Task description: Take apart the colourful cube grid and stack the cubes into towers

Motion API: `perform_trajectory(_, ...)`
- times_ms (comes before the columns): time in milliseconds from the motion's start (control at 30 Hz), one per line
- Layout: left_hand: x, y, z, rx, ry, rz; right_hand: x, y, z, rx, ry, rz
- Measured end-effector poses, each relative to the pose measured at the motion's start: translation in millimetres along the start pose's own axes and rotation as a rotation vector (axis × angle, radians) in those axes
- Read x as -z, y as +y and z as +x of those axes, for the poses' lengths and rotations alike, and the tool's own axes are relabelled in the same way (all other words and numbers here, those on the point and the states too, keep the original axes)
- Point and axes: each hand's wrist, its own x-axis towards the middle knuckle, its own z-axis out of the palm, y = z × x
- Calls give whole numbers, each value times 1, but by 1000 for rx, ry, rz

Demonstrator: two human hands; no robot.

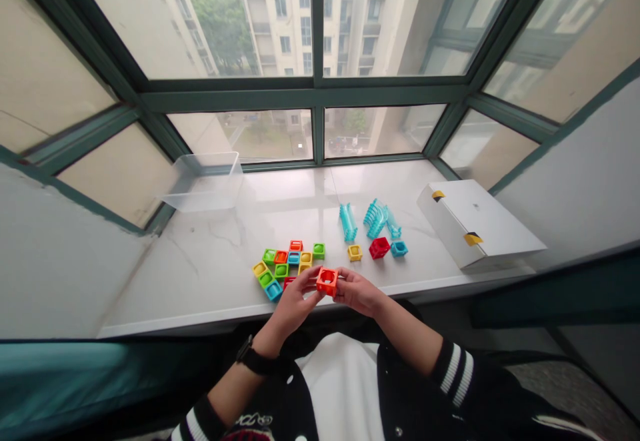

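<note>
An orange-red hollow cube block (pixel 327 281) is held up near the sill's front edge, pinched from both sides. My left hand (pixel 299 296) grips its left side, and my right hand (pixel 357 290) closes on its right side. Just behind and left of my left hand lies a cluster of coloured cube blocks (pixel 281 271) in green, yellow, orange and blue, some partly hidden by that hand. To the right, apart from my hands, sit a yellow block (pixel 355 253), a red block (pixel 379 248) and a blue block (pixel 399 249).
Clear turquoise track pieces (pixel 349 222) lie behind the loose blocks, one of them a curved piece (pixel 375 218). A transparent plastic bin (pixel 205 191) stands at the back left. On the right is a white box (pixel 480 217) with yellow-and-black tabs. Windows enclose the marble-look sill (pixel 200 281).
</note>
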Motion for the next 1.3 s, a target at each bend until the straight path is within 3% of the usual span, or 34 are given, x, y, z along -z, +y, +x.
perform_trajectory(233,-5,10,-1,19,-45,-81,1,-3,-3,-14,-27,-78)
perform_trajectory(400,-5,12,0,-17,67,38,5,-8,4,96,81,-337)
perform_trajectory(600,-5,9,-2,-67,199,239,-4,-14,-3,291,19,-615)
perform_trajectory(733,-7,10,-2,-141,244,391,-16,-6,-3,386,85,-740)
perform_trajectory(900,-8,10,-1,-207,222,558,-21,1,1,470,171,-767)
perform_trajectory(1067,-12,10,1,-237,162,557,-17,-4,-3,489,175,-799)
perform_trajectory(1200,-12,9,0,-226,15,536,-2,-9,-11,452,205,-834)
perform_trajectory(1300,-7,3,-2,-189,-23,540,19,-15,-20,410,278,-833)
